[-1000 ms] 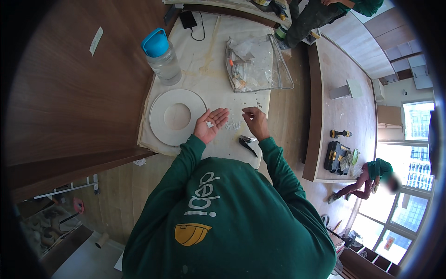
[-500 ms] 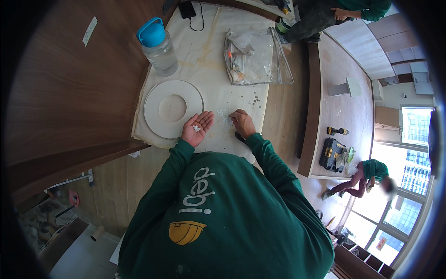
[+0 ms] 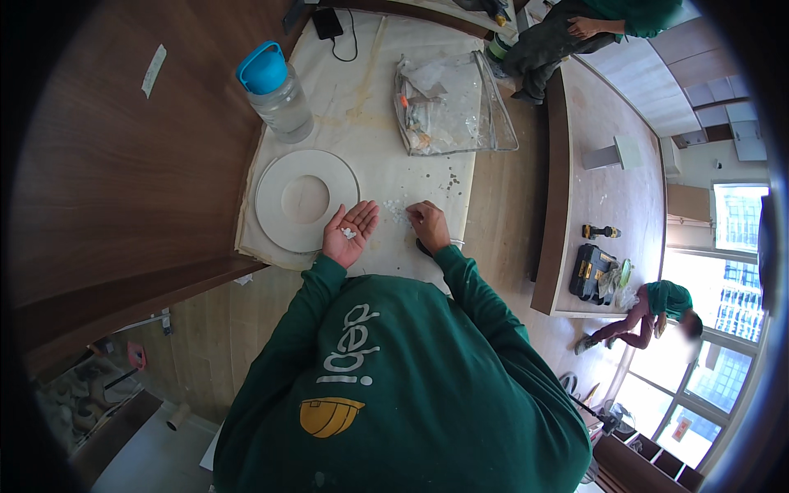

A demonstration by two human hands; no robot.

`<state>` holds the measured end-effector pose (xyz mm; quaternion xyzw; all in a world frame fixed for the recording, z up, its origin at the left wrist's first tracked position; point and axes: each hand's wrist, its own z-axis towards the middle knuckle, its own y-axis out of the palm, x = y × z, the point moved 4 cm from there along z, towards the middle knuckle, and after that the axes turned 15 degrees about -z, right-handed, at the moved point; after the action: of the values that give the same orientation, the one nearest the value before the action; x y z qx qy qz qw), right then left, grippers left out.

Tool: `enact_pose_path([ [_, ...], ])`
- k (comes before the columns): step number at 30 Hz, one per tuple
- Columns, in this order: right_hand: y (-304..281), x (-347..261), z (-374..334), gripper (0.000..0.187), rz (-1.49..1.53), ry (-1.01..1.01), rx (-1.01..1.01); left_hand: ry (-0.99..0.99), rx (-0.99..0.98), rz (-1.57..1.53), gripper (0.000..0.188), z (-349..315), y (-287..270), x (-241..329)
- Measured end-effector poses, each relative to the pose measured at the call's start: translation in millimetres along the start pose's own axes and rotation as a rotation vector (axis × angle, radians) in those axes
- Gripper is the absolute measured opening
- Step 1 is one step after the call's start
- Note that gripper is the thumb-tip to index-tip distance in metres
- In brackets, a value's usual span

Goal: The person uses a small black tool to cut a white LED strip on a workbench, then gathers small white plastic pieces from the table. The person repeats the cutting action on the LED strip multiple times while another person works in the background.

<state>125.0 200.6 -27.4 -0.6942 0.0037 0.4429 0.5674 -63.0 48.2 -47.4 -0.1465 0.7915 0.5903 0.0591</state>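
Note:
My left hand point(image 3: 352, 234) is held palm up with its fingers stretched out, and a few small white discs point(image 3: 348, 233) lie on the palm. To its right my right hand point(image 3: 429, 224) is over the covered table, thumb and fingertips pinched together. Whether a piece is between those fingertips is too small to tell. Beside the fingertips is a scatter of small whitish discs point(image 3: 395, 209) on the pale sheet. Darker small discs point(image 3: 451, 181) lie farther off, toward the table's right edge. A dark object, partly hidden, sits under my right wrist.
A flat white ring-shaped roll point(image 3: 274, 201) lies left of my hands. Beyond it stands a clear bottle point(image 3: 283, 111) with a blue lid. A clear zip bag point(image 3: 444, 103) and a black device with a cable point(image 3: 327, 25) are farther back. Two other people point(image 3: 542, 45) are at the right.
The view has shifted slightly. My left palm stays up with the white discs on it, and my right fingertips stay pinched beside the scatter. The person at the far right has moved their arm.

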Motion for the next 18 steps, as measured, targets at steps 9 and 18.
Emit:
enact_pose_path([
  [9,-10.2,25.1,-8.1,0.016,-0.238,0.074,0.084,0.015,-0.036,-0.004,0.055,-2.2,-0.8,6.2],
  [18,9.5,5.3,-7.3,0.022,-0.204,-0.133,0.06,-0.038,-0.055,-0.029,0.053,5.0,1.2,-0.1],
])
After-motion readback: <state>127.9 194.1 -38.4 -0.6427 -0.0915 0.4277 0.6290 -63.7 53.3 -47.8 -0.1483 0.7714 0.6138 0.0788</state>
